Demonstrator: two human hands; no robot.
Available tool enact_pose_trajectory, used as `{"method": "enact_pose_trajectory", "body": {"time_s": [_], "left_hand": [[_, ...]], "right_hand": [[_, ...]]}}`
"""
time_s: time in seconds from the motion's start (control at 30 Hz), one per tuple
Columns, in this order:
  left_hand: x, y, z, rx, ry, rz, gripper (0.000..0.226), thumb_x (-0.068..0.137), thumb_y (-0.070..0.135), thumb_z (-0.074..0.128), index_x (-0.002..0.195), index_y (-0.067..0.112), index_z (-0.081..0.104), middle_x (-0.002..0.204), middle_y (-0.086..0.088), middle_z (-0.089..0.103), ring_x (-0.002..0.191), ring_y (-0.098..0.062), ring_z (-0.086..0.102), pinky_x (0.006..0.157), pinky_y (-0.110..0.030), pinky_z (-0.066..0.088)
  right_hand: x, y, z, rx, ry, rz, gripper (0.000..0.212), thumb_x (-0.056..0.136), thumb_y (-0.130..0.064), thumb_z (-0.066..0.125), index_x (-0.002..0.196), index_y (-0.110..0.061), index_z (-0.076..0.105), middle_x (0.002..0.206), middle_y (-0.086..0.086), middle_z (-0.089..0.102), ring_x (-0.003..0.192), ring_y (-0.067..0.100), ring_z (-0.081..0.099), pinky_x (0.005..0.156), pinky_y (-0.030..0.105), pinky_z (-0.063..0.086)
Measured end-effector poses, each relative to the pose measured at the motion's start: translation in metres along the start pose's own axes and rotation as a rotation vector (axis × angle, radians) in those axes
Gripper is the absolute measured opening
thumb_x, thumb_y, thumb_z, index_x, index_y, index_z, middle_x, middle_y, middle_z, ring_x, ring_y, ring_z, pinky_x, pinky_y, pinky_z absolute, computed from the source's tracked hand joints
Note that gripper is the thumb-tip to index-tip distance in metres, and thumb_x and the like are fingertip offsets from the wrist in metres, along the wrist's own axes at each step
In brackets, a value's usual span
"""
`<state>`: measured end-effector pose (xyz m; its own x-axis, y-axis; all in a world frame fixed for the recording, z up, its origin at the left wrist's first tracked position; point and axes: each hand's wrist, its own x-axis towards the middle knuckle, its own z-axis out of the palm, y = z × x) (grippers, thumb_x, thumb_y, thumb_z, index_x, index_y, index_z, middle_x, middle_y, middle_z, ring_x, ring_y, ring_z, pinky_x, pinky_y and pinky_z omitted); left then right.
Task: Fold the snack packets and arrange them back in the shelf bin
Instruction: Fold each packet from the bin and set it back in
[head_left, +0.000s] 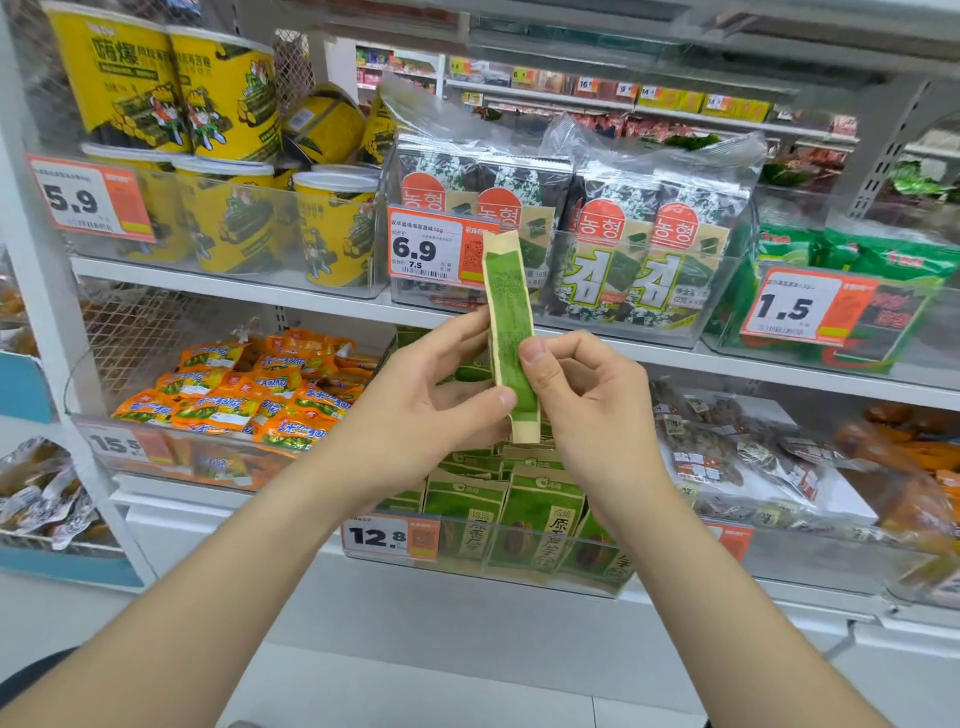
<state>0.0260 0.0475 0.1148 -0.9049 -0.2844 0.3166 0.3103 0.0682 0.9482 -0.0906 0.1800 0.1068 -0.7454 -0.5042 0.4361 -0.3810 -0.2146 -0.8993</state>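
Note:
A green and tan snack packet (508, 317), folded narrow, stands upright in front of the middle shelf. My left hand (431, 395) pinches its lower left side between thumb and fingers. Pinching the right edge with thumb and forefinger is my right hand (587, 400). Directly below, a clear shelf bin (524, 566) holds several matching green packets (540, 519) standing upright; part of the bin is hidden behind my hands.
Above are yellow tubs (228, 208) and seaweed packs (639, 244) in clear bins. Orange packets (244, 395) lie left of the green ones, bagged snacks (737, 457) right. Price tags (389, 538) line the shelf edges. White floor lies below.

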Motion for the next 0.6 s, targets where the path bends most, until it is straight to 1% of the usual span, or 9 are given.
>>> {"method": "enact_pose_trajectory", "body": {"time_s": [0.1, 0.17, 0.23, 0.3, 0.37, 0.43, 0.47, 0.53, 0.6], "left_hand": [[-0.002, 0.001, -0.003, 0.018, -0.042, -0.010, 0.070, 0.104, -0.009, 0.057, 0.160, 0.030, 0.044, 0.155, 0.011, 0.057, 0.123, -0.021, 0.072, 0.091, -0.036, 0.063], [-0.003, 0.002, -0.003, 0.024, -0.034, -0.016, 0.070, 0.104, -0.009, 0.056, 0.160, 0.032, 0.043, 0.155, 0.013, 0.057, 0.122, -0.018, 0.072, 0.090, -0.032, 0.063], [-0.003, 0.001, -0.005, 0.019, -0.020, -0.016, 0.070, 0.104, -0.008, 0.057, 0.159, 0.033, 0.045, 0.154, 0.013, 0.058, 0.121, -0.018, 0.072, 0.089, -0.034, 0.063], [-0.003, 0.001, -0.007, 0.016, 0.014, -0.020, 0.069, 0.104, -0.008, 0.057, 0.158, 0.034, 0.047, 0.152, 0.010, 0.060, 0.120, -0.020, 0.073, 0.090, -0.040, 0.064], [-0.001, 0.000, -0.009, -0.040, 0.032, -0.032, 0.065, 0.105, -0.009, 0.055, 0.155, 0.032, 0.051, 0.147, 0.004, 0.064, 0.119, -0.024, 0.074, 0.093, -0.047, 0.063], [0.000, 0.002, -0.009, -0.055, -0.003, -0.030, 0.054, 0.105, -0.002, 0.058, 0.149, 0.029, 0.056, 0.140, 0.002, 0.069, 0.119, -0.025, 0.073, 0.092, -0.049, 0.063], [-0.001, 0.002, -0.007, 0.001, -0.014, -0.019, 0.049, 0.104, 0.006, 0.064, 0.146, 0.029, 0.058, 0.136, 0.004, 0.072, 0.118, -0.022, 0.074, 0.090, -0.046, 0.064], [-0.002, 0.001, -0.006, 0.123, 0.013, 0.001, 0.047, 0.097, 0.017, 0.075, 0.140, 0.032, 0.061, 0.127, 0.009, 0.077, 0.110, -0.016, 0.077, 0.081, -0.031, 0.063], [0.000, -0.003, -0.005, 0.164, 0.085, -0.005, 0.046, 0.097, 0.014, 0.076, 0.137, 0.031, 0.063, 0.119, 0.010, 0.079, 0.102, -0.015, 0.079, 0.073, -0.024, 0.061]], "right_hand": [[-0.001, 0.001, 0.001, 0.030, 0.024, 0.026, 0.020, 0.098, -0.024, 0.072, 0.094, -0.004, 0.074, 0.088, 0.014, 0.080, 0.074, 0.016, 0.071, 0.068, 0.033, 0.058], [-0.002, -0.001, 0.002, 0.039, 0.029, 0.044, 0.019, 0.098, -0.024, 0.073, 0.095, -0.005, 0.076, 0.088, 0.012, 0.081, 0.075, 0.016, 0.073, 0.070, 0.034, 0.060], [-0.001, -0.002, 0.001, 0.043, 0.010, 0.071, 0.020, 0.099, -0.024, 0.071, 0.099, -0.005, 0.077, 0.092, 0.012, 0.081, 0.082, 0.021, 0.076, 0.079, 0.043, 0.064], [-0.001, -0.004, -0.002, 0.053, -0.039, 0.098, 0.019, 0.104, -0.021, 0.067, 0.107, -0.006, 0.077, 0.100, 0.011, 0.081, 0.096, 0.028, 0.078, 0.092, 0.052, 0.063], [0.000, -0.007, -0.005, 0.029, -0.086, 0.103, 0.019, 0.103, -0.010, 0.068, 0.121, -0.013, 0.074, 0.111, 0.007, 0.081, 0.106, 0.028, 0.077, 0.096, 0.051, 0.061], [0.001, -0.010, -0.005, 0.012, -0.051, 0.141, 0.044, 0.096, -0.005, 0.075, 0.136, -0.022, 0.065, 0.116, 0.001, 0.079, 0.102, 0.021, 0.078, 0.090, 0.039, 0.063], [0.001, -0.010, -0.005, 0.012, -0.005, 0.160, 0.052, 0.092, -0.004, 0.079, 0.138, -0.022, 0.063, 0.114, 0.000, 0.079, 0.098, 0.018, 0.078, 0.085, 0.035, 0.064], [0.001, -0.010, -0.004, -0.002, 0.041, 0.153, 0.051, 0.086, 0.001, 0.084, 0.130, -0.017, 0.068, 0.107, 0.000, 0.081, 0.092, 0.017, 0.078, 0.080, 0.031, 0.064], [0.002, -0.010, -0.003, -0.042, 0.061, 0.111, 0.044, 0.081, 0.002, 0.087, 0.118, -0.017, 0.074, 0.097, 0.001, 0.082, 0.082, 0.014, 0.078, 0.075, 0.028, 0.063]]}}
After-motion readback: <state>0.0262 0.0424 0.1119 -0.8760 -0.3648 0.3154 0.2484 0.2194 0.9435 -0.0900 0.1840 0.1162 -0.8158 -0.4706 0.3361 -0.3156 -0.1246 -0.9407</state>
